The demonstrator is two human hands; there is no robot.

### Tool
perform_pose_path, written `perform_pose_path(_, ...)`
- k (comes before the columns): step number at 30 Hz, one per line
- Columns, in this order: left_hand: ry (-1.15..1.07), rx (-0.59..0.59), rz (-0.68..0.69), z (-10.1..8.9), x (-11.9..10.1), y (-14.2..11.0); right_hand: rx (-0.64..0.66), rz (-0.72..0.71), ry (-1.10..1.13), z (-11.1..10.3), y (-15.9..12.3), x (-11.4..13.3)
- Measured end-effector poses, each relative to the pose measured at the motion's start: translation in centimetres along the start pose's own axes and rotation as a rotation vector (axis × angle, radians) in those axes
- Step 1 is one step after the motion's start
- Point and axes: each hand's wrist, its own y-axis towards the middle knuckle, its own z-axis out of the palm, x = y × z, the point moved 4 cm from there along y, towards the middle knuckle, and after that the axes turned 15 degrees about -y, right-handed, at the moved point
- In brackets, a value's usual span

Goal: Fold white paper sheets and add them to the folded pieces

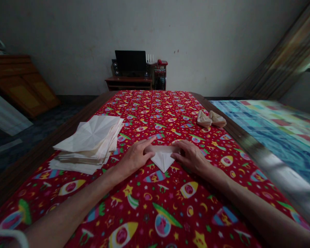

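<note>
A sheet of white paper (pixel 163 159), folded to a downward-pointing triangle with a flat band along its top, lies on the red patterned cloth (pixel 157 203). My left hand (pixel 137 154) grips its left end, thumb on the front and index finger stretched along the upper edge. At the right end, my right hand (pixel 192 156) holds the paper between thumb and fingers. Both corners of the paper are partly hidden by my fingers. To the left of my left hand sits a stack of creased white paper sheets (pixel 93 134).
Two folded paper pieces (pixel 211 119) stand near the table's right edge. Beyond the far end are a monitor (pixel 131 61) and speakers on a small desk (pixel 129 82). A bed with a checked cover (pixel 268 127) is on the right, a wooden cabinet (pixel 23 86) on the left.
</note>
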Motion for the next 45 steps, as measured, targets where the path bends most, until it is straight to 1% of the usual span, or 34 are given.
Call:
perform_pose_path(3, -0.030, 0.029, -0.061, 0.4, -0.1, 0.7, 0.021, -0.001, 0.083, 0.2, 0.6, 0.3)
perform_pose_path(6, -0.044, 0.067, -0.066, 0.8, 0.0, 1.3, 0.023, -0.009, 0.095, 0.4, 0.9, 0.7)
perform_pose_path(8, -0.041, 0.096, -0.043, 0.9, -0.1, 1.5, 0.013, -0.012, 0.081, 0.4, 0.9, 0.9)
perform_pose_path(12, 0.047, 0.127, 0.084, 0.7, -1.0, 1.2, -0.025, -0.067, -0.008, 0.0, 0.7, 1.5)
perform_pose_path(16, 0.241, 0.144, 0.250, 0.5, -2.0, 0.4, -0.076, -0.172, -0.219, -0.4, 0.4, 2.2)
perform_pose_path(19, 0.402, 0.202, 0.358, 0.6, -2.3, -0.3, -0.046, -0.239, -0.323, -0.6, 0.1, 2.5)
perform_pose_path(22, 0.495, 0.277, 0.399, 0.5, -2.4, -0.8, -0.028, -0.300, -0.365, -1.0, -0.3, 2.8)
perform_pose_path(27, 0.546, 0.360, 0.413, 0.0, -2.6, -1.6, 0.018, -0.354, -0.412, -1.4, -0.6, 3.2)
perform_pose_path(30, 0.566, 0.396, 0.395, 0.0, -2.6, -2.0, 0.056, -0.372, -0.434, -1.5, -1.0, 3.4)
perform_pose_path(33, 0.576, 0.395, 0.345, 0.1, -2.8, -2.4, 0.090, -0.380, -0.432, -1.6, -1.9, 3.5)
perform_pose_path(36, 0.564, 0.350, 0.270, 0.4, -3.3, -2.9, 0.086, -0.384, -0.443, -1.5, -3.1, 3.3)
perform_pose_path(39, 0.474, 0.306, 0.247, 1.0, -3.9, -3.4, 0.064, -0.377, -0.445, -1.2, -4.1, 3.0)
perform_pose_path(43, 0.363, 0.348, 0.306, 2.5, -4.7, -4.1, 0.134, -0.370, -0.386, -0.5, -4.6, 2.8)
perform_pose_path(45, 0.346, 0.361, 0.306, 3.1, -4.8, -4.2, 0.160, -0.370, -0.357, -0.4, -4.6, 3.1)
